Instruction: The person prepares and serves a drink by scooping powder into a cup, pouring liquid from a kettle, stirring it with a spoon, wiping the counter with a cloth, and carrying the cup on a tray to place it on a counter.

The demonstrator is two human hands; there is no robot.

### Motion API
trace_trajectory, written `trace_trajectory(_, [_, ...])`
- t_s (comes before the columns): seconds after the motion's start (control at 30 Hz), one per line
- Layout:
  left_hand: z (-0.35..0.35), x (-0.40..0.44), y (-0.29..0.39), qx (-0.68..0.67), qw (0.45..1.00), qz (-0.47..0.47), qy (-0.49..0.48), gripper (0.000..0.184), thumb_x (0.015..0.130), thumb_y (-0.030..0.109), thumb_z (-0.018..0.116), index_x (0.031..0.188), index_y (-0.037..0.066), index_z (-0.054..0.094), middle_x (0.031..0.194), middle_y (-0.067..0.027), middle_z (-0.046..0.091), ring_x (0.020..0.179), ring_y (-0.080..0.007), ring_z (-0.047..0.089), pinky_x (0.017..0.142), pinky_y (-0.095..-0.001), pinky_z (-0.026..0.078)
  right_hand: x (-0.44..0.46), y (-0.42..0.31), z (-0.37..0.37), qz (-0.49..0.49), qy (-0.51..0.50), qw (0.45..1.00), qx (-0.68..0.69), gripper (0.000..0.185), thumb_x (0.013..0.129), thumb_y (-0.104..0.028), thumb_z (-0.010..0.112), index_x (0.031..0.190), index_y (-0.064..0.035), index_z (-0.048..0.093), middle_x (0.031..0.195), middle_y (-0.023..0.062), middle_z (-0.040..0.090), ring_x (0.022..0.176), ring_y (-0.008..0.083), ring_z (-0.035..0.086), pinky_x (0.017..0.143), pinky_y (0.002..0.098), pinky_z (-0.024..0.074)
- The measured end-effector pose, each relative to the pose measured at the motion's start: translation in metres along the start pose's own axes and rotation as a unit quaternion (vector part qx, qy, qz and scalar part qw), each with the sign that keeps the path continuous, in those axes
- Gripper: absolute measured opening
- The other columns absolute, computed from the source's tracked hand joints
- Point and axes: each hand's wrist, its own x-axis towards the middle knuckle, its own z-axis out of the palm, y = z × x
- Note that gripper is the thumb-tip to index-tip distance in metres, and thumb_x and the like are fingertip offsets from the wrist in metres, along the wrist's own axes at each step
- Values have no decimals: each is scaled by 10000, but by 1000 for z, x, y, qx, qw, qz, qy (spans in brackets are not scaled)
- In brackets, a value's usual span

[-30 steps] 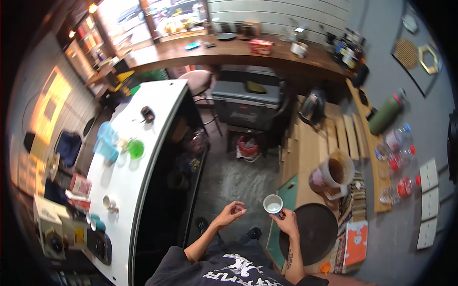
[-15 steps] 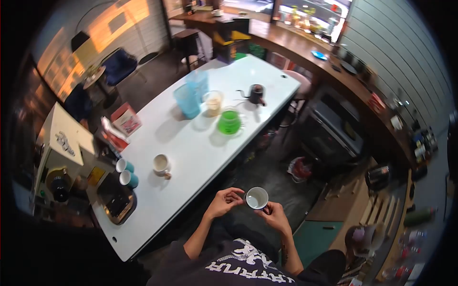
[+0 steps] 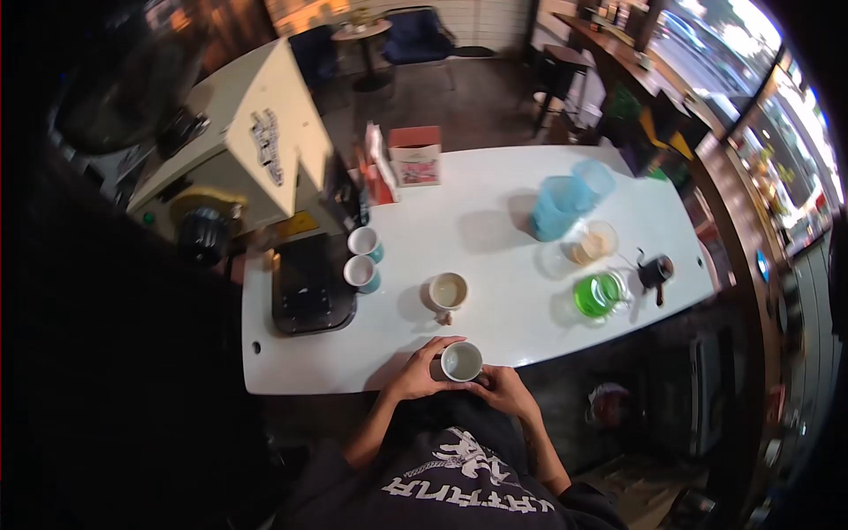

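Observation:
A pale cup [image 3: 462, 362] is held between my two hands, just in front of my shirt, over the table's front edge. My left hand [image 3: 418, 373] curves round its left side with thumb and fingers. On the lower right of the cup, my right hand [image 3: 503, 389] is closed, apparently at the handle, which its fingers mostly hide. The cup looks upright, and its inside is pale. A second mug [image 3: 449, 291], cream-coloured with its handle turned toward me, stands on the white table [image 3: 495, 190] just beyond.
Two teal cups [image 3: 363, 274] stand beside a black tray [image 3: 309, 296] and a cream machine [image 3: 256, 132] on the left. Red-and-white packages [image 3: 415, 159] sit behind. On the right are blue pitchers [image 3: 555, 210], a glass dripper [image 3: 594, 243], a green-filled carafe [image 3: 598, 294] and a black kettle [image 3: 654, 270].
My view has swung left, so the table now lies straight ahead. The cup has come to the table's edge, and my left hand has closed round its side.

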Motion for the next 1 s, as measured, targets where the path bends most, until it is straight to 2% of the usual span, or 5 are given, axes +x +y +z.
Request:
trace_trajectory(0.1, [-14,-15,-5,-5,997,-24,70,814,699,251,883,1383,72,478,1353,-127,526,1233,-253,549,1044,-384,454,33,-4,6,-37,-83,996,6,393,857,-351,721,858,17,585,657,174,560,614,354,538,618,439,445])
trace_trajectory(0.2, [-20,-28,-11,-20,989,-48,138,829,697,258,888,1384,57,471,1342,-136,546,1227,-249,557,1044,-374,444,57,-15,10,-99,-122,987,26,287,901,-209,692,817,17,536,592,42,396,569,147,356,525,334,352])
trace_trajectory(0.5, [-41,-31,-30,10,941,-38,337,860,684,207,899,1390,28,442,1351,-140,542,1239,-240,543,1040,-375,442,125,-26,46,-200,-109,968,107,216,917,-156,669,940,40,579,724,101,601,616,141,540,565,320,440])
trace_trajectory(0.77, [-76,-27,-34,29,935,-62,348,881,671,123,893,1410,64,416,1384,-124,506,1277,-233,508,1065,-366,420,138,-69,-3,-204,-125,971,2,533,854,-124,711,1263,18,401,1134,276,594,767,353,686,703,434,541])
trace_trajectory(1.0, [-131,3,-35,28,914,-92,394,938,749,408,813,1481,87,322,1427,-206,457,1340,-321,441,1093,-419,369,230,-104,-42,-301,-60,948,-85,630,781,-94,744,1336,-91,445,1157,171,578,889,328,668,785,414,548])
